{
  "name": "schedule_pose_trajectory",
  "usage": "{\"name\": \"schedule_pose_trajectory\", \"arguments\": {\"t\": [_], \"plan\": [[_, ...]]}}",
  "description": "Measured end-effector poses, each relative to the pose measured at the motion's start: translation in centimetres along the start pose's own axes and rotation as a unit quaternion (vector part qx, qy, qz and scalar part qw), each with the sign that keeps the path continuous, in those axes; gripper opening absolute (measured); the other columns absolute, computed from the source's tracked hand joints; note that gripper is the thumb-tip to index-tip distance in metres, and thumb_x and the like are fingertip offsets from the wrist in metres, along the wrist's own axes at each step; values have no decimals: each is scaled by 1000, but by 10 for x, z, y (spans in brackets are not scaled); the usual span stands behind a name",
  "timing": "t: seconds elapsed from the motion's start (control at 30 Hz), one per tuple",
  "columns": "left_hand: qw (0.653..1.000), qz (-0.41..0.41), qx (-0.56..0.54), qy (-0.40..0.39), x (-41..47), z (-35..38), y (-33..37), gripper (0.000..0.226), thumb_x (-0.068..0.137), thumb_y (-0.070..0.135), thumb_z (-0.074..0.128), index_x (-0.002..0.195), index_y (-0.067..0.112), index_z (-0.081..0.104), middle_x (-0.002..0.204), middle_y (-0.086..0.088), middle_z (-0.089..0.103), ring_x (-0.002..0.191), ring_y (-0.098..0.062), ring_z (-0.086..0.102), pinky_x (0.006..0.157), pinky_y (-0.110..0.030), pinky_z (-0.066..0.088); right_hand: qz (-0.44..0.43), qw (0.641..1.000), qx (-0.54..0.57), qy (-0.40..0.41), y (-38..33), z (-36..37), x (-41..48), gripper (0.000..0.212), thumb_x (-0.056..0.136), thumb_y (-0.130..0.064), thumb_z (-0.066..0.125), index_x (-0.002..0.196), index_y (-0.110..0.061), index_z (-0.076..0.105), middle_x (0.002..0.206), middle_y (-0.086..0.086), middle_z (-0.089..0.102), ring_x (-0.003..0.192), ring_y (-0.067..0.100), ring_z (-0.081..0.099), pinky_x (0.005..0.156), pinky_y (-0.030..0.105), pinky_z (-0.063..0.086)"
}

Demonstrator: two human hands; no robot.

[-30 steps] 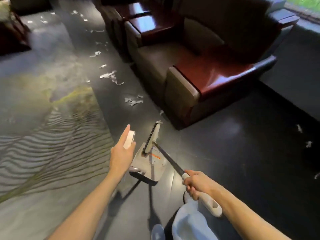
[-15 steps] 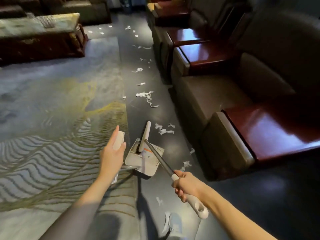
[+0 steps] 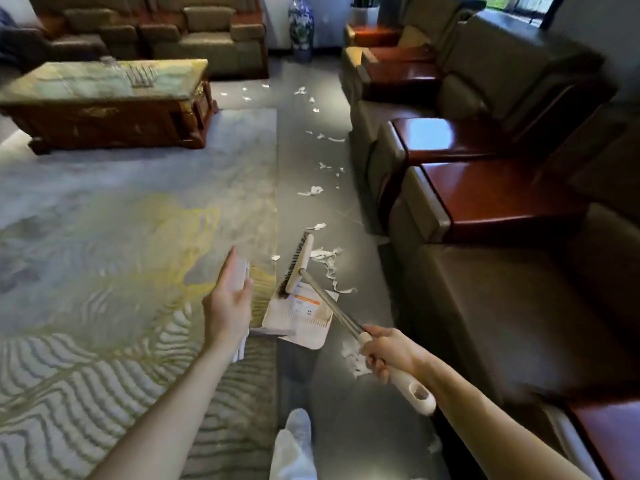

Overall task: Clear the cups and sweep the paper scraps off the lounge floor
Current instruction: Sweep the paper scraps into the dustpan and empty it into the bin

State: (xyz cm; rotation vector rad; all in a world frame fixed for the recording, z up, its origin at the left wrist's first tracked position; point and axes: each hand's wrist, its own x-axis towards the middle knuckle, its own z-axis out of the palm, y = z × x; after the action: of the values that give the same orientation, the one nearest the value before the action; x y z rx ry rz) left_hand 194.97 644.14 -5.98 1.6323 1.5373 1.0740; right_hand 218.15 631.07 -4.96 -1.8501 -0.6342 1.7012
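This is a formal lounge. Olive-brown upholstered armchairs (image 3: 502,289) with glossy reddish wooden side tables (image 3: 485,192) stand beside a grey-and-gold patterned carpet (image 3: 104,237). A marble-topped wooden coffee table (image 3: 104,84) stands nearby.

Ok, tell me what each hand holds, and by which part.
Left hand grips the dustpan by its upright white handle; right hand grips the broom by its white end grip.

Head view: I see the left hand (image 3: 228,306) gripping the white handle of the dustpan (image 3: 304,320), with the pan between the two hands at the edge of the rug (image 3: 121,237). The right hand (image 3: 388,351) grips the pale end of the broom (image 3: 329,303), and its brush head sits at the pan's far lip, just ahead of the left hand. Paper scraps (image 3: 329,261) lie just right of the brush head. More trail ahead of both hands along the dark floor (image 3: 346,427), and some lie just beside the right hand.
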Motion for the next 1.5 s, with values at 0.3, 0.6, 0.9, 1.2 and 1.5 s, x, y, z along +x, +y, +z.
{"name": "schedule_pose_trajectory", "arguments": {"t": [0.3, 0.6, 0.9, 1.2, 1.5], "plan": [[1000, -6, -13, -14, 313, 73, 16, 64, 90, 23, 54, 131, 66, 29, 129, -25, 54, 115, -49, 51, 92, -62, 47, -12, 999, 43, -20, -244, -47, 182, 30, 93, 1, 43, 108, -24, 49, 57, 3, 44, 38, 6, 39, 36, 18, 36], [998, -37, 4, 46, 637, 181, 26, 62, 77, 42, 49, 125, 73, 26, 118, -20, 64, 96, -45, 61, 83, -56, 53, -23, 999, 25, -13, -493, -113, 430, 23, 96, -3, 45, 89, -24, 52, 44, -2, 48, 35, 5, 41, 35, 17, 37], [996, -34, -21, 80, 955, 236, 20, 68, 90, 16, 58, 120, 74, 38, 71, -4, 62, 43, -17, 44, 48, -36, 48, -31, 998, 62, -3, -761, -150, 660, 33, 91, 7, 37, 93, -22, 53, 44, 1, 42, 32, 6, 35, 31, 14, 29], [999, -34, -16, 21, 1318, 294, -18, 60, 95, 16, 55, 141, 50, 37, 125, -19, 61, 95, -47, 60, 82, -60, 51, -44, 995, 84, 12, -1033, -142, 910, 47, 93, 10, 35, 134, -13, 42, 55, 6, 38, 31, 6, 33, 32, 13, 26], [1000, 11, 17, 22, 1665, 352, -38, 60, 92, 33, 55, 133, 66, 26, 120, -9, 64, 93, -37, 65, 78, -54, 55, -25, 995, 96, 10, -1275, -148, 1141, 46, 91, 9, 35, 137, 0, 37, 57, 4, 38, 29, 6, 33, 31, 12, 28]]}}
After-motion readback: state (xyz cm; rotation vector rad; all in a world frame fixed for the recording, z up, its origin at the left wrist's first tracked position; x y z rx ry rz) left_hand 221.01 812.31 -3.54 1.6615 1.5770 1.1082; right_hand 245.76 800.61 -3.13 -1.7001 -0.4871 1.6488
